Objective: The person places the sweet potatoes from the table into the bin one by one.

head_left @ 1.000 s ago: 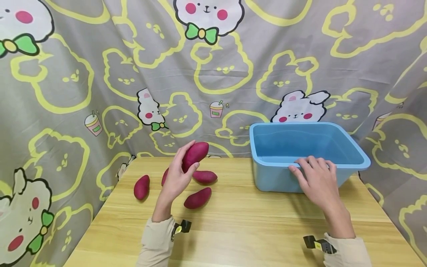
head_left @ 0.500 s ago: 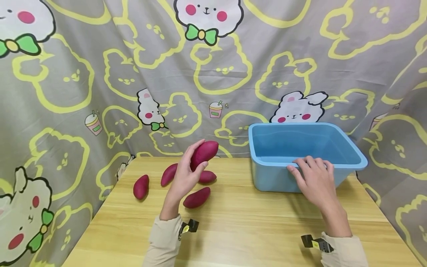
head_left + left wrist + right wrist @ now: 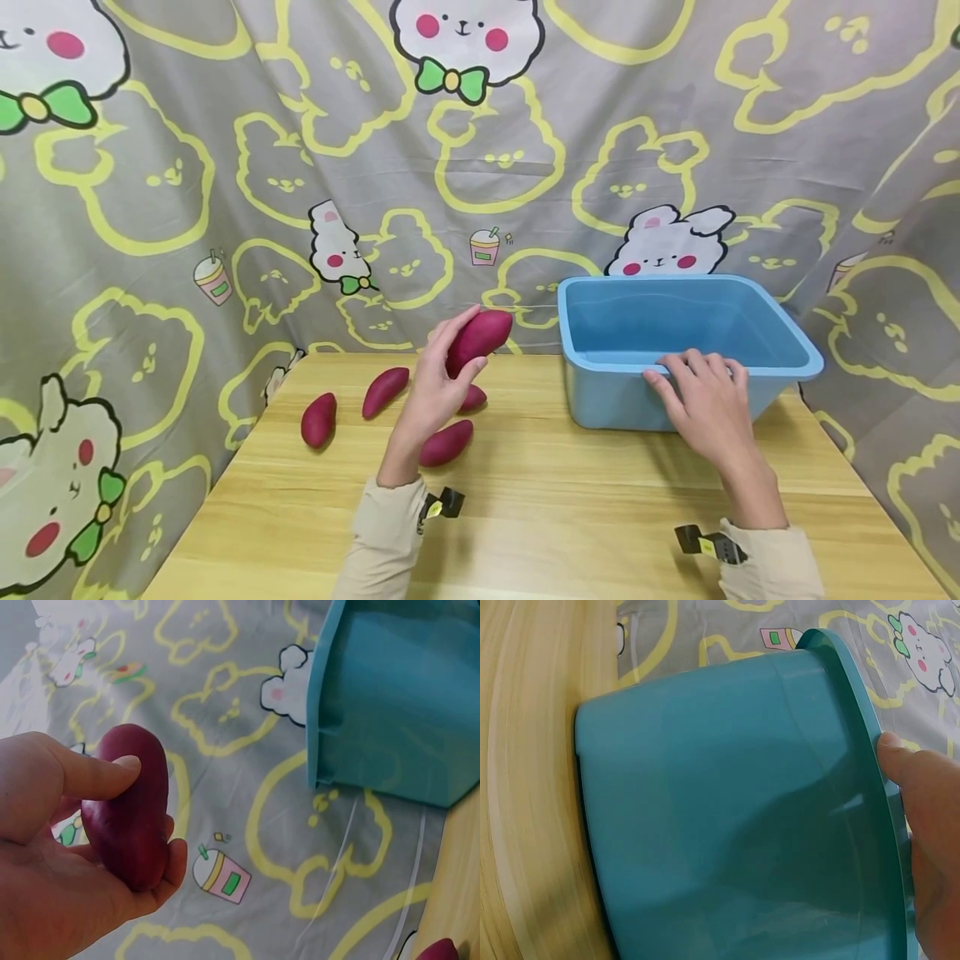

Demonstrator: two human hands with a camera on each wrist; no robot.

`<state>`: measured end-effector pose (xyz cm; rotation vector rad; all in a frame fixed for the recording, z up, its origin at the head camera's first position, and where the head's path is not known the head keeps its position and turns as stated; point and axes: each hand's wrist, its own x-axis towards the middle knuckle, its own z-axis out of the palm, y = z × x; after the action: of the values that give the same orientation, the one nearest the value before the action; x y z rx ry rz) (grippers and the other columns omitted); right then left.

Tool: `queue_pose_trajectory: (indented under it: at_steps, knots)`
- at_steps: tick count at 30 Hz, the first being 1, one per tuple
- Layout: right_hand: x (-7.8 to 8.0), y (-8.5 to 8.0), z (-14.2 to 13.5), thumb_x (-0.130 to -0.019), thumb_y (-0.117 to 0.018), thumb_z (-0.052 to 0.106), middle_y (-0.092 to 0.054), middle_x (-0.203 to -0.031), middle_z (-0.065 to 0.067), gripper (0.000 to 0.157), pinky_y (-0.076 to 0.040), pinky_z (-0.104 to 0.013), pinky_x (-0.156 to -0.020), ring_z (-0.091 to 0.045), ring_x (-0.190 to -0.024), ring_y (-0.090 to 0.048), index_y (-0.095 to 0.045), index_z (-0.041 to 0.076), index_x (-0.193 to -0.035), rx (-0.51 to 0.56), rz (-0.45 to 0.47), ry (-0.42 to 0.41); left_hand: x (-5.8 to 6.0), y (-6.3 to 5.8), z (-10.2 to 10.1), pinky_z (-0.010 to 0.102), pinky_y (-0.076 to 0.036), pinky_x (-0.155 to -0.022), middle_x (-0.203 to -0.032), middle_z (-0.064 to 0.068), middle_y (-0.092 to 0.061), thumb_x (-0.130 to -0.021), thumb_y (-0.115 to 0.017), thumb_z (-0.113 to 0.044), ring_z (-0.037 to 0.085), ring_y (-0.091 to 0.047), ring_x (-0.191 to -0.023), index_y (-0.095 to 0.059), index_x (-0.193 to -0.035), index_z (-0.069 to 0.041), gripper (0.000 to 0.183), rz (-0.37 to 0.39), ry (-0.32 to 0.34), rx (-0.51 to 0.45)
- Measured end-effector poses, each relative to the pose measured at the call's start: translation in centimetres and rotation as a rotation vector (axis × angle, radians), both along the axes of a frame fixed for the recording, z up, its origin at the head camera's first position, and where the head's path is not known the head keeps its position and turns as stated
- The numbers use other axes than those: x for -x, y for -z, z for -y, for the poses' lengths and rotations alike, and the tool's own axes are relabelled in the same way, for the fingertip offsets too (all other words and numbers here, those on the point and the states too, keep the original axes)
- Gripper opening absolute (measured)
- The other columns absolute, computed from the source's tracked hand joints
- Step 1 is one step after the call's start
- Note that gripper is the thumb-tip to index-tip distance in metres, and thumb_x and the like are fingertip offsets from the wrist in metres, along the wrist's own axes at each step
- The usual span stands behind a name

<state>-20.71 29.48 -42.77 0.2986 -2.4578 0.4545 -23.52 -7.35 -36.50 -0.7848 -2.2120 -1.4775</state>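
My left hand point(image 3: 429, 392) holds a reddish-purple sweet potato point(image 3: 482, 337) raised above the table, left of the bin. In the left wrist view the thumb lies across the sweet potato point(image 3: 133, 825) and the fingers curl round its far side. My right hand point(image 3: 708, 408) grips the front rim of a light blue plastic bin point(image 3: 611, 396), fingers over the edge and thumb on the outer side. The right wrist view shows the thumb right at the rim of the bin point(image 3: 727, 802). The visible part of the bin's inside holds nothing.
Several more sweet potatoes lie on the wooden table point(image 3: 555, 517): one at the far left point(image 3: 318, 421), another behind it point(image 3: 386, 392), and two partly hidden by my left hand and wrist. A grey patterned curtain point(image 3: 420, 183) hangs behind the table.
My left hand has moved to the right with the sweet potato, uncovering the one behind it on the table. The right hand stays on the bin's rim.
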Motion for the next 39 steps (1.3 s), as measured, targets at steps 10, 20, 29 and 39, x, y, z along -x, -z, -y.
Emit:
queue_pose_trajectory:
  at_steps: [10,20,29,39]
  knots:
    - [0.0,0.0,0.1,-0.102,-0.062,0.036,-0.063,-0.108,-0.019,0.031,-0.024,-0.069,-0.099,-0.044,-0.107,-0.049,-0.068,0.008,-0.114,-0.001,0.001,0.0,0.3,-0.1,-1.5,0.043,-0.054,-0.092,-0.142,0.004,-0.056,-0.093,-0.072,0.001,0.023,-0.058,-0.117,-0.052,-0.149,-0.019,0.063,-0.037,0.032,-0.025]
    - [0.1,0.1,0.1,-0.102,-0.062,0.036,-0.063,-0.107,-0.019,0.032,-0.024,-0.069,-0.099,-0.045,-0.106,-0.049,-0.068,0.007,-0.114,0.001,-0.008,-0.004,0.5,-0.6,-3.1,0.049,-0.051,-0.092,-0.139,0.011,-0.055,-0.094,-0.066,0.006,0.028,-0.057,-0.116,-0.053,-0.149,-0.016,0.061,-0.055,0.041,-0.028]
    - [-0.1,0.1,0.1,-0.102,-0.063,0.035,-0.063,-0.107,-0.019,0.031,-0.024,-0.069,-0.099,-0.044,-0.106,-0.049,-0.068,0.007,-0.114,0.001,0.002,-0.002,1.0,-0.9,-4.9,0.042,-0.052,-0.096,-0.14,0.012,-0.049,-0.089,-0.061,0.01,0.027,-0.054,-0.12,-0.05,-0.152,-0.012,0.067,-0.055,0.08,0.027]
    - [0.1,0.0,0.0,-0.103,-0.062,0.037,-0.063,-0.107,-0.019,0.033,-0.024,-0.069,-0.1,-0.044,-0.107,-0.049,-0.068,0.007,-0.114,0.002,0.004,0.002,1.4,-0.5,-6.7,0.042,-0.051,-0.098,-0.143,0.01,-0.051,-0.092,-0.065,0.009,0.025,-0.051,-0.125,-0.051,-0.151,-0.012,0.064,-0.075,0.088,0.013]
